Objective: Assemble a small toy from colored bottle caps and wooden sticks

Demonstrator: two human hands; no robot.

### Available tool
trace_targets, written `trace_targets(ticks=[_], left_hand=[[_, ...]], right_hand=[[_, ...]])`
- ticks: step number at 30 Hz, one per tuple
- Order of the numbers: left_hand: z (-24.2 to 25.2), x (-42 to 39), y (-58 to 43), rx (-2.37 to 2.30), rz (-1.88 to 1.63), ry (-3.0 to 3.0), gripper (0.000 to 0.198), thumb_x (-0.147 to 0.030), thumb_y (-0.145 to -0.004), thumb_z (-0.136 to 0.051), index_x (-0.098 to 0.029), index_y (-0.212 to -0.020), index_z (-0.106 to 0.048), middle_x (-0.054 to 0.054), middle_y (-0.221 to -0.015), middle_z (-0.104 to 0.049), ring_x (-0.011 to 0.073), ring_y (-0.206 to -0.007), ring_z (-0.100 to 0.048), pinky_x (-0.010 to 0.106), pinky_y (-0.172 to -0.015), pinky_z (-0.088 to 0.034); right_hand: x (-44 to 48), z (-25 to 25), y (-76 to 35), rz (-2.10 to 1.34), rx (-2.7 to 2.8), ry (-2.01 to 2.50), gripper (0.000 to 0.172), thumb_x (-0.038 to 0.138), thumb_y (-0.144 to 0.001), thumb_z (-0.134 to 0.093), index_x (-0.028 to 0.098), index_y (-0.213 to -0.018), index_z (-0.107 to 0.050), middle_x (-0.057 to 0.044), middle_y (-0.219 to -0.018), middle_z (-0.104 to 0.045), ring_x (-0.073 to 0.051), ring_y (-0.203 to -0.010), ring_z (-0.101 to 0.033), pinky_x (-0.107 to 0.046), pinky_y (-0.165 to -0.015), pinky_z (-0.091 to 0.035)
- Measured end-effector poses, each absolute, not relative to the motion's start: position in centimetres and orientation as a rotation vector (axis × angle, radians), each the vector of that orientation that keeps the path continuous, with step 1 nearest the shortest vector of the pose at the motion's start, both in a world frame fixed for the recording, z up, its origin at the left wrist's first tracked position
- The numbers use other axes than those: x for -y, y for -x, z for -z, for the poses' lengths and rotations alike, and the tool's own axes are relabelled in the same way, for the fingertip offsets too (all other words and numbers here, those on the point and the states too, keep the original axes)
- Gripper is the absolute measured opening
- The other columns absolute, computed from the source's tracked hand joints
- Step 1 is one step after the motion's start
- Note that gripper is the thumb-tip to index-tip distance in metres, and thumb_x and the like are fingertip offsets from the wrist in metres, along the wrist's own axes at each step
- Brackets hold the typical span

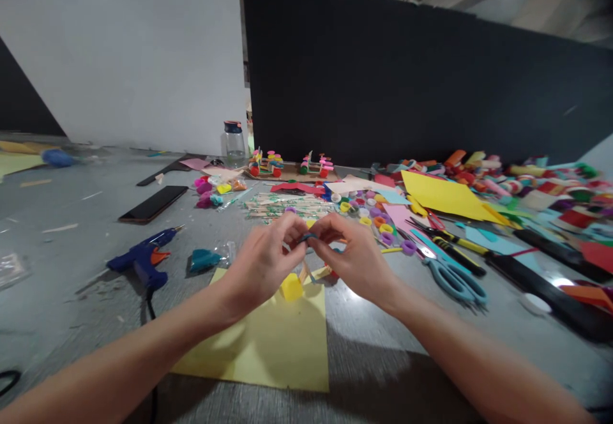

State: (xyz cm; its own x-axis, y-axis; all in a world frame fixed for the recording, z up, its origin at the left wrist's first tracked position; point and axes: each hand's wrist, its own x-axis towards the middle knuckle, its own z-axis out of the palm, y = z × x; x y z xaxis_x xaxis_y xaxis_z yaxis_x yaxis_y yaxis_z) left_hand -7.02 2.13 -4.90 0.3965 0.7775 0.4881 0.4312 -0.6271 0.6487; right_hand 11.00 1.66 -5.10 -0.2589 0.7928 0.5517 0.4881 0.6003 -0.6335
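Note:
My left hand (265,261) and my right hand (357,258) meet in the middle, fingertips pinched together on a small dark blue strip (309,237). The strip looks thin and slightly bent; its material is unclear, and my fingers cover its ends. Beneath my hands, on a pale yellow sheet (287,347), sits a small bright yellow piece (292,287). Thin pale sticks or strips beside it are partly hidden by my right hand. Just left of my left hand lies a blue lump in a clear bag (205,259).
On the left are a blue glue gun (146,255) and a black phone (153,204). Scissors (454,277) and cutters lie right. Behind my hands are wooden sticks (278,205), coloured rings (383,226), two small stick models (265,163) and a bottle (234,143).

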Motion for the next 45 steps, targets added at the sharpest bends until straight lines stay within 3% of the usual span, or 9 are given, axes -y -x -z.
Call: trace_targets(ticks=[9, 13, 18, 29, 33, 36, 40, 45], left_hand=[[4.9, -2.0, 7.0, -1.026, -1.121, -2.192, 0.023, -0.014, -0.088, -0.055, -0.021, -0.110, -0.051, -0.002, -0.083, -0.068, 0.0139, -0.074, -0.064, 0.027, -0.065, -0.045], [4.9, -2.2, 6.9, -0.979, -1.089, -2.063, 0.014, -0.016, -0.090, -0.054, -0.021, -0.103, -0.054, 0.000, -0.084, -0.067, 0.0148, -0.078, -0.065, 0.028, -0.067, -0.049], [4.9, -2.9, 6.9, -0.868, -1.049, -1.815, 0.006, -0.020, -0.089, -0.056, -0.019, -0.095, -0.054, -0.003, -0.073, -0.063, 0.0134, -0.067, -0.064, 0.026, -0.059, -0.053], [4.5, -3.1, 6.9, -0.813, -0.998, -1.603, 0.009, -0.026, -0.086, -0.062, -0.018, -0.089, -0.059, -0.003, -0.071, -0.065, 0.0120, -0.061, -0.065, 0.023, -0.054, -0.056], [4.2, -3.0, 6.8, -0.809, -0.997, -1.501, 0.012, -0.026, -0.082, -0.067, -0.017, -0.085, -0.059, -0.002, -0.071, -0.064, 0.0125, -0.061, -0.065, 0.023, -0.052, -0.055], [4.1, -3.0, 6.9, -0.805, -0.993, -1.368, 0.015, -0.029, -0.082, -0.069, -0.016, -0.086, -0.061, 0.000, -0.075, -0.067, 0.0132, -0.062, -0.066, 0.025, -0.053, -0.056], [4.1, -3.3, 7.0, -0.776, -1.000, -1.249, 0.014, -0.028, -0.084, -0.069, -0.016, -0.090, -0.065, 0.001, -0.076, -0.070, 0.0114, -0.064, -0.066, 0.023, -0.057, -0.056], [4.3, -3.6, 7.1, -0.738, -1.008, -1.176, 0.015, -0.029, -0.081, -0.074, -0.017, -0.088, -0.067, -0.001, -0.071, -0.067, 0.0110, -0.064, -0.065, 0.022, -0.058, -0.055]], right_hand=[[-1.8, 5.4, -10.8, -0.423, 1.892, 1.048, 0.004, 0.020, -0.086, -0.061, 0.020, -0.082, -0.063, 0.000, -0.076, -0.066, -0.013, -0.071, -0.061, -0.027, -0.067, -0.047], [-1.7, 5.2, -10.7, -0.375, 1.897, 1.050, 0.003, 0.019, -0.085, -0.061, 0.020, -0.083, -0.064, 0.000, -0.078, -0.067, -0.014, -0.073, -0.061, -0.028, -0.070, -0.048], [-1.4, 3.8, -11.3, -0.507, 1.944, 1.032, 0.016, 0.033, -0.092, -0.060, 0.019, -0.090, -0.067, -0.003, -0.082, -0.069, -0.015, -0.073, -0.063, -0.028, -0.065, -0.049], [-1.9, 3.1, -12.2, -0.757, 1.957, 1.068, 0.020, 0.032, -0.090, -0.059, 0.017, -0.081, -0.069, -0.001, -0.075, -0.066, -0.012, -0.066, -0.059, -0.025, -0.058, -0.047], [-1.9, 3.0, -12.3, -0.718, 1.935, 1.008, 0.016, 0.029, -0.092, -0.058, 0.018, -0.093, -0.070, -0.003, -0.084, -0.071, -0.014, -0.074, -0.065, -0.027, -0.065, -0.053], [-1.7, 3.3, -12.3, -0.527, 2.002, 0.931, 0.022, 0.023, -0.094, -0.055, 0.020, -0.111, -0.069, -0.005, -0.104, -0.073, -0.016, -0.093, -0.068, -0.031, -0.080, -0.056], [-1.5, 4.1, -12.1, -0.240, 2.141, 0.857, 0.033, 0.019, -0.099, -0.048, 0.021, -0.129, -0.062, -0.010, -0.134, -0.062, -0.020, -0.126, -0.056, -0.041, -0.106, -0.046], [-1.6, 4.7, -12.0, -0.045, 2.239, 0.834, 0.038, 0.020, -0.101, -0.042, 0.022, -0.137, -0.055, -0.010, -0.142, -0.056, -0.023, -0.132, -0.051, -0.048, -0.108, -0.045]])
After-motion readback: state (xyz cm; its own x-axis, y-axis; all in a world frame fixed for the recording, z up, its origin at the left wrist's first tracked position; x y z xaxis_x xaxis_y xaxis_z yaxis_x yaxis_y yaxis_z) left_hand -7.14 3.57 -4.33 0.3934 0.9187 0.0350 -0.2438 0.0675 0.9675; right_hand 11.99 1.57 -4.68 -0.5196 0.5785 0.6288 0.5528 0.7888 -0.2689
